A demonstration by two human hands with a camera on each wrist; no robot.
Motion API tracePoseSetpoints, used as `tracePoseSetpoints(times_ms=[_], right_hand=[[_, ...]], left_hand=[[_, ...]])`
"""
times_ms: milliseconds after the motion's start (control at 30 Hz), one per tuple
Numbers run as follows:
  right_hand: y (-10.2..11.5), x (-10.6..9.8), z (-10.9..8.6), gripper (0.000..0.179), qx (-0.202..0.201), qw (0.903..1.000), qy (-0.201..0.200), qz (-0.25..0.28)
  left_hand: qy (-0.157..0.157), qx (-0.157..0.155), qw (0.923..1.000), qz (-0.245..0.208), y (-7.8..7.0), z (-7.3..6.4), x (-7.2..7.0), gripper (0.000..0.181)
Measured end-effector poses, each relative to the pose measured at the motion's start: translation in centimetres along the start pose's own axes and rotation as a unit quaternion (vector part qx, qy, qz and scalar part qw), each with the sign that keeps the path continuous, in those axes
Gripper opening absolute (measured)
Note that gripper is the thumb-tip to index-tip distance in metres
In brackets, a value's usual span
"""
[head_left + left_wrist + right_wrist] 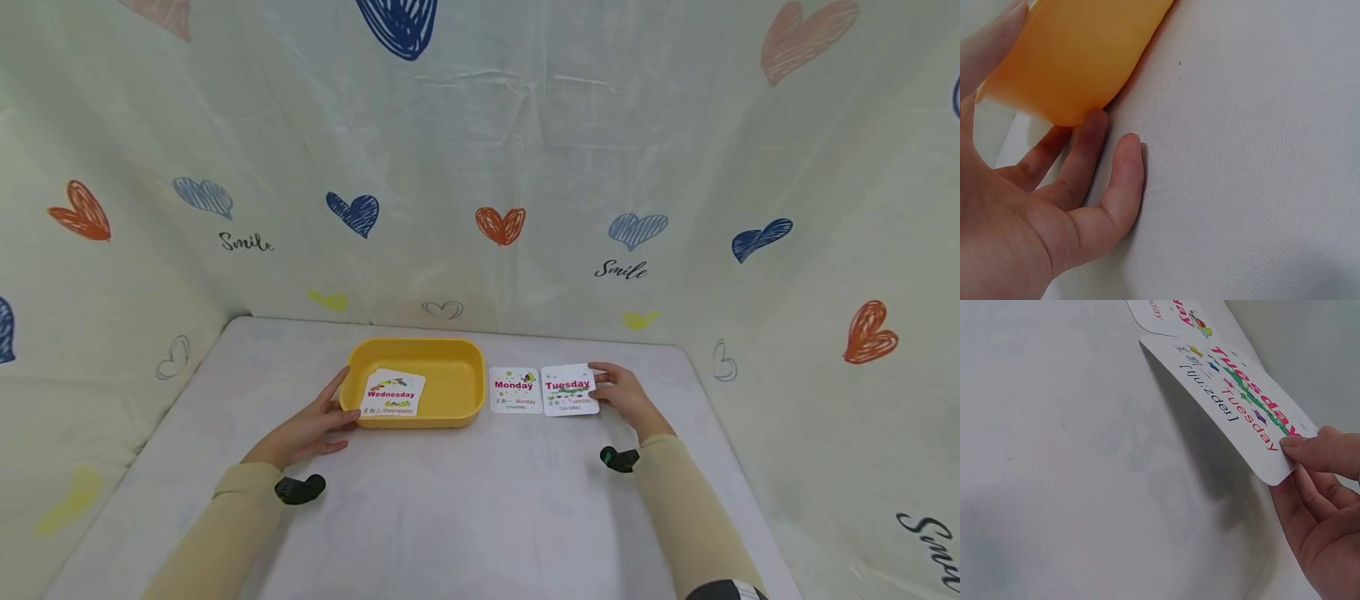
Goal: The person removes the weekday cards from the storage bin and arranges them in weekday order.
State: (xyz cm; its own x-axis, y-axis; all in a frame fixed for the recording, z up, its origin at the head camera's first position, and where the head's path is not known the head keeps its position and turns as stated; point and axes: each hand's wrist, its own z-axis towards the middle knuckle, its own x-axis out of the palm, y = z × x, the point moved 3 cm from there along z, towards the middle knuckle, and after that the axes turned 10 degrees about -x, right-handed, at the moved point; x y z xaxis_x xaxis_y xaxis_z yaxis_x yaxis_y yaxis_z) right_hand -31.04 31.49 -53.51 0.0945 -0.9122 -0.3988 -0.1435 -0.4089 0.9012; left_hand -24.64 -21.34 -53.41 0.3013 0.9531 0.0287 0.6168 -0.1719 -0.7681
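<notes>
My left hand (310, 429) grips the left end of a yellow tray (453, 392), its thumb at the rim and fingers against the outer wall; the little finger stands apart from it. Inside the tray, a Wednesday card (392, 393) leans at the left side. My right hand (624, 396) pinches the right edge of a Tuesday card (570, 390) between thumb and fingers. That card is tilted in the right wrist view, its near edge raised over a shadow on the cloth. Directly left of it lies a Monday card (515, 391), between it and the tray.
A pale cloth covers the table (465, 517). Behind it and at both sides hangs a white curtain (555, 150) printed with hearts and the word Smile. Dark wrist-camera pieces (300, 489) stick out near both cuffs.
</notes>
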Motion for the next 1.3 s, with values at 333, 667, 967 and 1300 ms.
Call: tracePoseSetpoints(times_ms=[333,667,967,1300], right_hand=[[-0.7,-0.2,0.1,0.058,0.017,0.9996,-0.020,-0.005],[-1.3,-0.4,0.2,0.056,0.033,0.9983,-0.038,-0.030],[-1.5,-0.3,0.2,0.055,0.038,0.9984,-0.038,-0.018],[-1.7,-0.5,-0.1,0.054,0.042,0.9982,-0.040,-0.017]], left_hand=[[0.000,0.004,1.0000,0.003,-0.2,0.1,-0.1,0.090],[-0.004,0.000,1.0000,0.005,-0.2,0.0,0.0,0.090],[-0.008,-0.005,1.0000,-0.002,-0.2,-0.1,0.2,0.091],[-0.005,-0.002,1.0000,0.000,-0.2,-0.2,0.2,0.090]])
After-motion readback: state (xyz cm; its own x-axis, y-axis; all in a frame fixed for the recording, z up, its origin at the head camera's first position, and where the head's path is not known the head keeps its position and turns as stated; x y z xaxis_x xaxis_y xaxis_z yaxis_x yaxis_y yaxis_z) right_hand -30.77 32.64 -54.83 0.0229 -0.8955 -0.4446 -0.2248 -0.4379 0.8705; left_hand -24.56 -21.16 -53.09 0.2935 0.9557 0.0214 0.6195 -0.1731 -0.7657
